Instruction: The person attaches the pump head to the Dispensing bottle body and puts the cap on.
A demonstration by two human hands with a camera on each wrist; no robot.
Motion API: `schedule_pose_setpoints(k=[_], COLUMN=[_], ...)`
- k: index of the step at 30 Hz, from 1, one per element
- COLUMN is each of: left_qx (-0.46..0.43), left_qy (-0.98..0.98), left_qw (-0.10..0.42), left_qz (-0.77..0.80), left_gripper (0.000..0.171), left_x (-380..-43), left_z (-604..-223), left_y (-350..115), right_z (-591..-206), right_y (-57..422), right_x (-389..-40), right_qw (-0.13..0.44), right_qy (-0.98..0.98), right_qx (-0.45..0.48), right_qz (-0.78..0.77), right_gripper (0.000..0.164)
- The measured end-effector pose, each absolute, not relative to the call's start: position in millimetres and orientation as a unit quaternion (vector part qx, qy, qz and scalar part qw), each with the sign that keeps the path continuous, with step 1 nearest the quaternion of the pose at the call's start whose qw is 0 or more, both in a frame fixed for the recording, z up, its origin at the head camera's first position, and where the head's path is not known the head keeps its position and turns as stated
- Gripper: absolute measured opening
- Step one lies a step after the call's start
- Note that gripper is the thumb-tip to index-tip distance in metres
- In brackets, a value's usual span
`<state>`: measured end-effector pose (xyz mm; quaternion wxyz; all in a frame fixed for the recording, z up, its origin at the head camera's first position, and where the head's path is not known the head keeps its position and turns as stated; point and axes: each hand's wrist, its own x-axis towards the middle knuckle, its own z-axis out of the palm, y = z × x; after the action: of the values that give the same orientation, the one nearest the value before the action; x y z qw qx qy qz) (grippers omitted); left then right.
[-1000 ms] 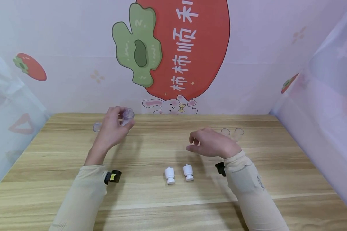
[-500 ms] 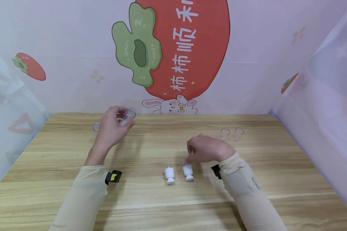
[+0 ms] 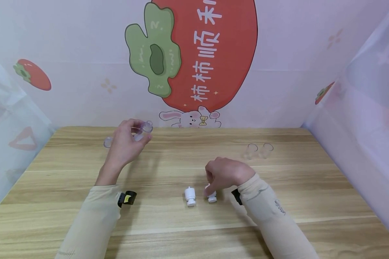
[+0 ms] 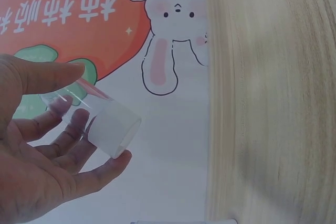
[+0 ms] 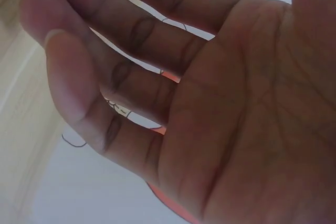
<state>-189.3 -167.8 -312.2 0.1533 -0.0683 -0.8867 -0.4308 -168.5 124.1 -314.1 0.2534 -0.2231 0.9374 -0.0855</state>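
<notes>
My left hand [image 3: 126, 138] holds a clear bottle [image 3: 147, 126] near the table's far edge. The left wrist view shows its whitish band [image 4: 113, 127] between thumb and fingers, with the bottle tilted. Lower down, my right hand [image 3: 228, 174] reaches over the right-hand white pump head [image 3: 212, 198]. Its thumb and fingers close round the upper part, while the base shows below. Just left of it, a second white pump head [image 3: 190, 196] sits on the table. In the right wrist view, the palm and bent fingers [image 5: 142, 35] fill the picture and hide the pump head.
Two clear round-rimmed pieces, one at the left [image 3: 249, 152] and one at the right [image 3: 265, 151], stand beyond my right hand. Another clear piece [image 3: 108, 142] sits behind my left wrist. A printed backdrop [image 3: 278, 90] rises at the wooden table's [image 3: 162, 230] far edge.
My right hand has come down and toward me, from above the table to the right-hand pump head. The left hand stays in place, tipping the bottle slightly.
</notes>
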Motion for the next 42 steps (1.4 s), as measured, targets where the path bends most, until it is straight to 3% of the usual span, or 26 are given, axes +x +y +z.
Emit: schedule_pose_setpoints(k=[42], left_qx=[-0.084], left_qy=[-0.905], left_qw=[0.144], left_qz=[-0.391], left_gripper=[0.037], left_x=[-191.4], left_z=[-314.5], left_y=[-164.3], right_z=[-316.6], right_y=[119.9], right_x=[-166.2], right_qw=[0.245], right_qy=[0.936], right_qx=[-0.245], right_qz=[-0.058], right_gripper=[0.029])
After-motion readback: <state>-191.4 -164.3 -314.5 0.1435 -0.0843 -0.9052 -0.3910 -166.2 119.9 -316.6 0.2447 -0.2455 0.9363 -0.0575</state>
